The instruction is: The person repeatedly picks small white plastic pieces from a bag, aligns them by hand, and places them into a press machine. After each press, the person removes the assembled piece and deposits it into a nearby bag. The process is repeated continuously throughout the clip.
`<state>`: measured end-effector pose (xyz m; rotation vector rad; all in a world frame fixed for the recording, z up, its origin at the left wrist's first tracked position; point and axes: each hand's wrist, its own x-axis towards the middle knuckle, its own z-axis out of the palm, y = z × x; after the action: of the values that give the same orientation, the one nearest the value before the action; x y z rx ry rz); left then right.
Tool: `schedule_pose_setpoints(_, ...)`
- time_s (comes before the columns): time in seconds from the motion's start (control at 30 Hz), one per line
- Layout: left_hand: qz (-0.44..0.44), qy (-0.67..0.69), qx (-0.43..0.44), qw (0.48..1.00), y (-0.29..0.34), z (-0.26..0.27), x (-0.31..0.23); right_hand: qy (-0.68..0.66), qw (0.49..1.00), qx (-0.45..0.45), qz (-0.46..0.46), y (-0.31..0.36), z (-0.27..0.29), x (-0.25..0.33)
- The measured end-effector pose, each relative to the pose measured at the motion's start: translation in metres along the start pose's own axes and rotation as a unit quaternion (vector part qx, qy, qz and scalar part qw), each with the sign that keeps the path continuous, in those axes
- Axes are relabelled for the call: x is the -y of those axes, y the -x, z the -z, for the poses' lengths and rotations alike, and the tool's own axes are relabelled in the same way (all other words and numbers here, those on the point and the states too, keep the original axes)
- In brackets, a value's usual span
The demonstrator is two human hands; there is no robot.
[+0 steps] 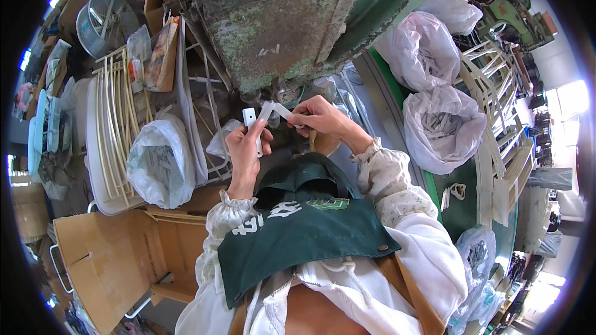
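Both my hands are raised in front of my dark green apron, close under the worn green machine. My left hand (pixel 246 147) is closed around flat whitish strips; one strip (pixel 249 116) has a small dark hole near its end, and another pale strip (pixel 266 110) sticks up beside it. My right hand (pixel 322 120) pinches a short whitish strip (pixel 282 110) between thumb and fingers. Its tip meets or nearly meets the pale strip from the left hand; whether they touch I cannot tell. The strips' lower parts are partly hidden by my fingers.
The heavy machine (pixel 273 31) overhangs my hands. On the left are a bag-lined container (pixel 162 167), a tray with long thin rods (pixel 110 130), a fan (pixel 107 22) and an open cardboard box (pixel 99 260). Right: white bags (pixel 444 127) with pale pieces beside a green belt (pixel 459 211).
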<state>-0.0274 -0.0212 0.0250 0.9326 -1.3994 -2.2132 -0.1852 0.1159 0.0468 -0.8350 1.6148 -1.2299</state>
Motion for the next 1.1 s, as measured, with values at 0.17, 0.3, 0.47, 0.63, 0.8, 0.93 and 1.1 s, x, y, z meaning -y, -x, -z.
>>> schedule_pose_setpoints(0.17,-0.028,-0.028,-0.001,0.999,0.014,-0.016,-0.026,-0.017,0.998,-0.006,0.066,0.009,0.004,0.009)
schedule_pose_setpoints(0.3,-0.034,-0.009,-0.021,0.999,0.023,-0.002,-0.027,-0.046,0.994,-0.063,0.082,0.023,0.001,0.011)
schedule_pose_setpoints(0.47,-0.021,0.059,-0.052,0.997,0.020,0.056,0.019,-0.072,0.955,-0.277,0.073,0.037,0.046,0.000)
schedule_pose_setpoints(0.63,0.034,0.292,0.042,0.955,-0.013,0.016,0.074,-0.279,0.933,-0.226,-0.012,-0.007,0.006,-0.021)
schedule_pose_setpoints(0.8,-0.023,0.265,-0.032,0.963,-0.016,-0.021,0.045,-0.347,0.906,-0.234,0.062,-0.038,-0.057,-0.042)
schedule_pose_setpoints(0.93,-0.045,0.227,-0.072,0.970,-0.015,-0.040,0.050,-0.225,0.917,-0.300,0.135,-0.034,-0.068,-0.052)
schedule_pose_setpoints(1.1,-0.086,0.170,-0.054,0.980,0.022,-0.047,0.039,-0.219,0.843,-0.467,0.152,-0.007,-0.009,-0.063)
